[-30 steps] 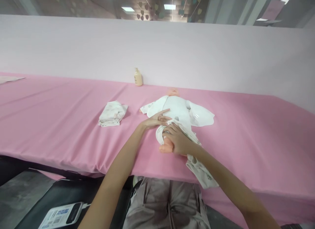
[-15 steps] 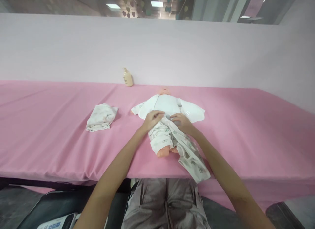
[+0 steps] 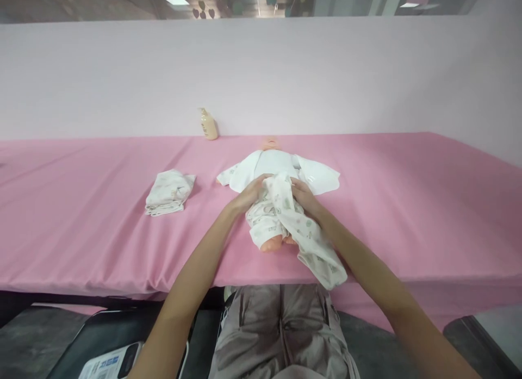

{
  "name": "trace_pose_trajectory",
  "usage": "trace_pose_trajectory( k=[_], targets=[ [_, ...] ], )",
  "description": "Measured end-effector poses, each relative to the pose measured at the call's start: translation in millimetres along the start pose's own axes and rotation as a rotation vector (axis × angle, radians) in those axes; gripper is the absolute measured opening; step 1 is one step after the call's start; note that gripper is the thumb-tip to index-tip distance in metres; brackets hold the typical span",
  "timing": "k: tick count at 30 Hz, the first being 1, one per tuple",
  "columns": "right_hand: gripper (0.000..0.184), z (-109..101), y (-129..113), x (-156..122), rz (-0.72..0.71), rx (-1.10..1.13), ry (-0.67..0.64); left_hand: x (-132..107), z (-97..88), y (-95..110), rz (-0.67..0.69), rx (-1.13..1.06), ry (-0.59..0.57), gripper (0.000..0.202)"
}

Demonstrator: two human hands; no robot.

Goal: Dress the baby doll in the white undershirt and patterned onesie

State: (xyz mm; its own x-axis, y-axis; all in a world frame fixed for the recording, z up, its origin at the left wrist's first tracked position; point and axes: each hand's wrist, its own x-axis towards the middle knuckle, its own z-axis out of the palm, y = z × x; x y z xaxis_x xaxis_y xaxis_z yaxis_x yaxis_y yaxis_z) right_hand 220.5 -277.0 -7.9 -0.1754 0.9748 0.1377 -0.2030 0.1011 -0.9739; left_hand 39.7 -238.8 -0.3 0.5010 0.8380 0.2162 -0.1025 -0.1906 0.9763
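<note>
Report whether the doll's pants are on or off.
Partly on: one side of the pants has a foot poking out; the other trails loose, no foot at its end.

The printed baby pants [image 3: 316, 243] are hiding the fingertips of the left hand [image 3: 248, 195] and the right hand [image 3: 306, 198], and are covering part of the doll's 2 feet [image 3: 271, 243]. Lettering on the pump bottle [image 3: 209, 126] is appearing too small to read. The bottom edge is cutting off the white labelled device [image 3: 106, 364] and the person's trousers [image 3: 281, 330]; the top edge is cropping the window [image 3: 122, 6], whose scene is looking blurred.
</note>
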Motion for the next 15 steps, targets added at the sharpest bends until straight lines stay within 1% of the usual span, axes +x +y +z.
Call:
trace_pose_trajectory(
  k=[1,3,4,5,6,8,10,11,12,13,14,15],
  targets=[
    [0.033,5,2,1,0.001,0.028,0.067,-3,5.7,3,0.002,0.076,-0.061,0.053],
    [0.032,9,3,3,0.029,0.055,0.169,-8,17.2,7,0.004,0.218,-0.093,0.052],
    [0.031,8,2,4,0.045,0.054,0.2,-9,21.7,7,-0.016,0.242,-0.084,0.048],
    [0.03,6,1,4,0.063,0.043,0.21,-9,24.6,6,-0.046,0.216,-0.062,0.042],
    [0.029,3,0,4,0.081,0.029,0.195,-8,25.8,5,-0.075,0.138,-0.025,0.036],
    [0.03,-5,-3,2,0.125,0.016,0.097,-3,23.1,1,-0.14,-0.124,0.076,0.027],
    [0.033,-12,-5,1,0.167,-0.002,-0.069,2,16.6,-4,-0.201,-0.387,0.176,0.023],
    [0.032,-15,-6,0,0.181,-0.026,-0.158,4,13.4,-6,-0.238,-0.472,0.198,0.021],
    [0.03,-17,-6,0,0.191,-0.059,-0.235,6,10.9,-7,-0.275,-0.517,0.197,0.02],
    [0.028,-18,-6,1,0.197,-0.092,-0.285,7,9.3,-8,-0.302,-0.528,0.183,0.019],
    [0.027,-18,-4,2,0.198,-0.11,-0.296,6,8.6,-8,-0.315,-0.516,0.163,0.019],
    [0.028,-18,-2,4,0.192,-0.107,-0.262,6,8.6,-7,-0.322,-0.489,0.134,0.021]
  ],
)
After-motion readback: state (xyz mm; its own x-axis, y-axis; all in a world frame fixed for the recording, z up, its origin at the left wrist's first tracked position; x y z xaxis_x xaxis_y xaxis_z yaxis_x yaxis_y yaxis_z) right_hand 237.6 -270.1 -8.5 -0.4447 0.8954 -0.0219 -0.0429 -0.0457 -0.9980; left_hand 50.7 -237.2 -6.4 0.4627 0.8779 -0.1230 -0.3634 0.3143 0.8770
